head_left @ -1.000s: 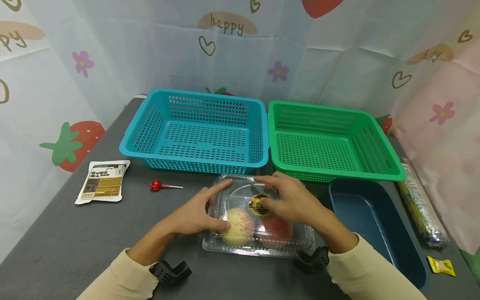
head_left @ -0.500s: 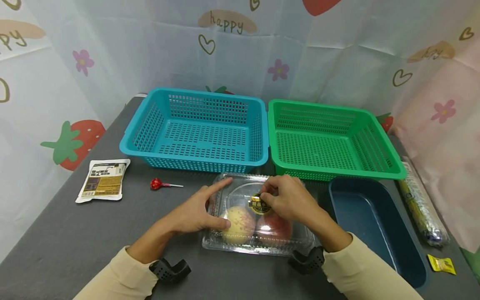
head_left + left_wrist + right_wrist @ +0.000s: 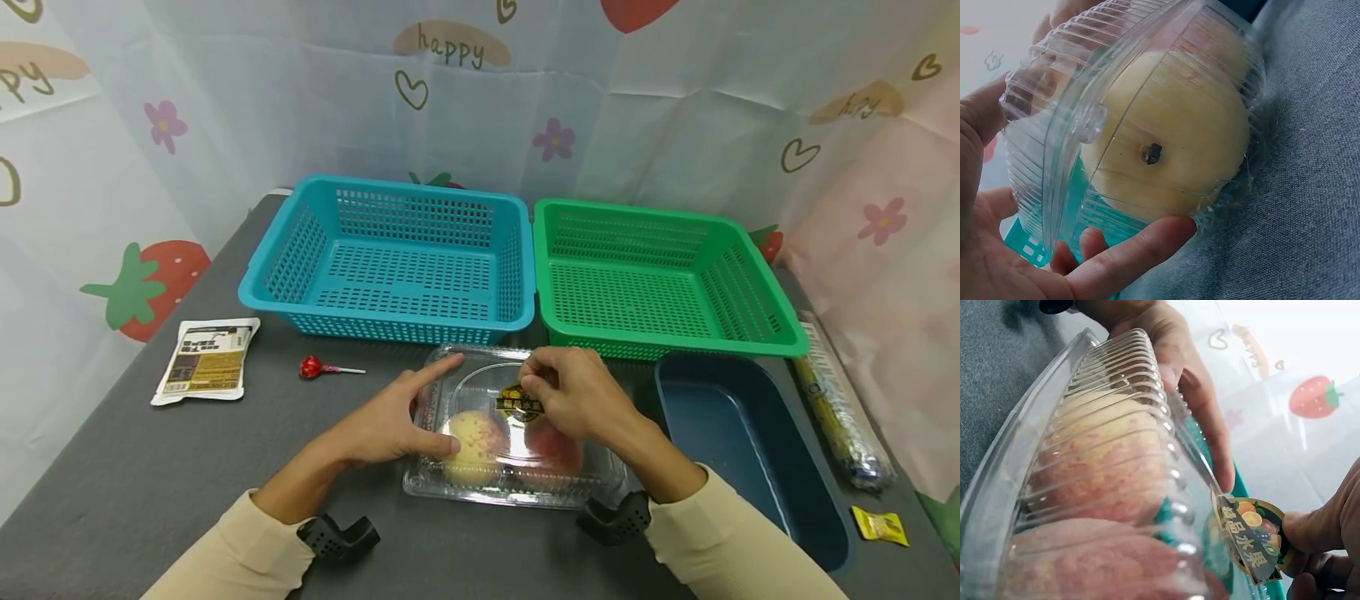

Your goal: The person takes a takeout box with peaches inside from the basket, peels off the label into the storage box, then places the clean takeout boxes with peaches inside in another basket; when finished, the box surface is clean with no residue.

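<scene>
A clear plastic clamshell fruit box (image 3: 480,379) lies closed on the grey table in the head view. Inside sit a pale yellow fruit (image 3: 472,450) flecked with red and a redder fruit (image 3: 553,454). On the lid is a round black-and-gold fruit sticker (image 3: 1250,534). My right hand (image 3: 581,400) pinches the sticker's edge between thumb and fingers, and that side stands lifted off the lid in the right wrist view. My left hand (image 3: 382,425) rests against the box's left side, thumb and index finger stretched out over it; its other fingers are mostly hidden in the head view.
Behind the box stand a blue basket (image 3: 405,325) and a green basket (image 3: 675,342). A dark blue tray (image 3: 750,450) is at the right, beside a long wrapped package (image 3: 843,417) and a yellow candy (image 3: 879,527). A lollipop (image 3: 311,367) and a white-brown packet (image 3: 206,360) lie left.
My right hand's fingers have drawn together from a looser spread and now pinch the sticker, whose edge has come up. The left hand and the box have hardly moved.
</scene>
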Action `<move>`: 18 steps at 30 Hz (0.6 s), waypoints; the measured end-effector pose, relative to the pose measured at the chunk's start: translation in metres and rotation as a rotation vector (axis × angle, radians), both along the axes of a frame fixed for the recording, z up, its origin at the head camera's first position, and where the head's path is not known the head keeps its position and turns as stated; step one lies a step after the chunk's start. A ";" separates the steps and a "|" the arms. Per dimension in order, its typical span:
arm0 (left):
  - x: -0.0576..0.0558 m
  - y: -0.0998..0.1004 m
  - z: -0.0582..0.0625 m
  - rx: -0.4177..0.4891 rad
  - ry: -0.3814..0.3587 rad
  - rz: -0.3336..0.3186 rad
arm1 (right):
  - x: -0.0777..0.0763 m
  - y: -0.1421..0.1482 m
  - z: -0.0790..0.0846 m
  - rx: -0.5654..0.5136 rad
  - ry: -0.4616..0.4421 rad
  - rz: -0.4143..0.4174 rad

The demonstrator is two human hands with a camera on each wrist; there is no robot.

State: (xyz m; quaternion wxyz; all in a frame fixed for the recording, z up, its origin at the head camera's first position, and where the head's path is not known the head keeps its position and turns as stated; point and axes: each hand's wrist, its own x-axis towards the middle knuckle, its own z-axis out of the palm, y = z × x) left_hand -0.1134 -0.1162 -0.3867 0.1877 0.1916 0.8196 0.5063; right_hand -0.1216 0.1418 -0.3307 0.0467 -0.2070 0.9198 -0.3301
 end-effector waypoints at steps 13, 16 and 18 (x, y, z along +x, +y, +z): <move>0.000 -0.001 -0.002 0.022 0.009 0.006 | 0.000 0.018 0.029 -0.130 -0.110 0.032; 0.000 0.000 -0.002 0.027 0.011 0.001 | -0.001 0.030 0.038 -0.148 -0.133 0.056; 0.000 0.000 -0.002 0.030 0.009 0.001 | -0.003 0.038 0.044 -0.165 -0.143 0.061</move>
